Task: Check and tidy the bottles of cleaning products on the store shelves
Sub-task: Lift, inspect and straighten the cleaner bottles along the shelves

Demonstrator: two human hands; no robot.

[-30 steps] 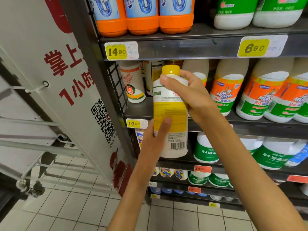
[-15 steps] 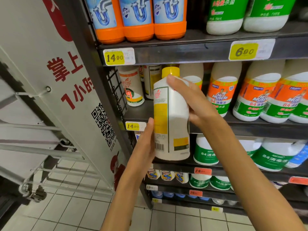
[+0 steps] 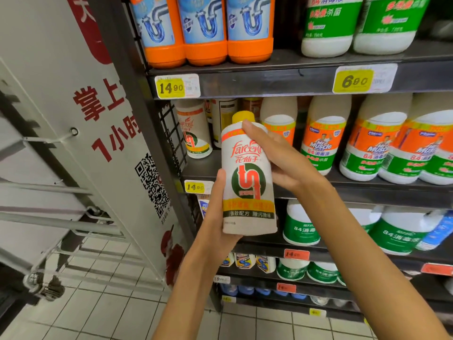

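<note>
I hold a white drain-cleaner bottle point(image 3: 248, 182) with a yellow cap upright in front of the shelves, its front label with a red pipe logo facing me. My left hand point(image 3: 215, 212) grips its lower left side and base. My right hand point(image 3: 279, 158) wraps the upper right side, fingertips near the cap. A matching bottle point(image 3: 195, 130) stands on the middle shelf point(image 3: 367, 192) behind, at the left end.
Orange-based bottles point(image 3: 206, 30) and green-labelled bottles point(image 3: 331, 25) fill the top shelf. Orange and green disinfectant bottles point(image 3: 323, 138) line the middle shelf, green 84 bottles point(image 3: 301, 227) the one below. A white sign panel point(image 3: 103, 119) and metal cart rails point(image 3: 49, 217) stand left.
The bottle has been turned about its upright axis: the back label with barcode faced me, then its side, and now the front logo. Both hands shifted grip around it.
</note>
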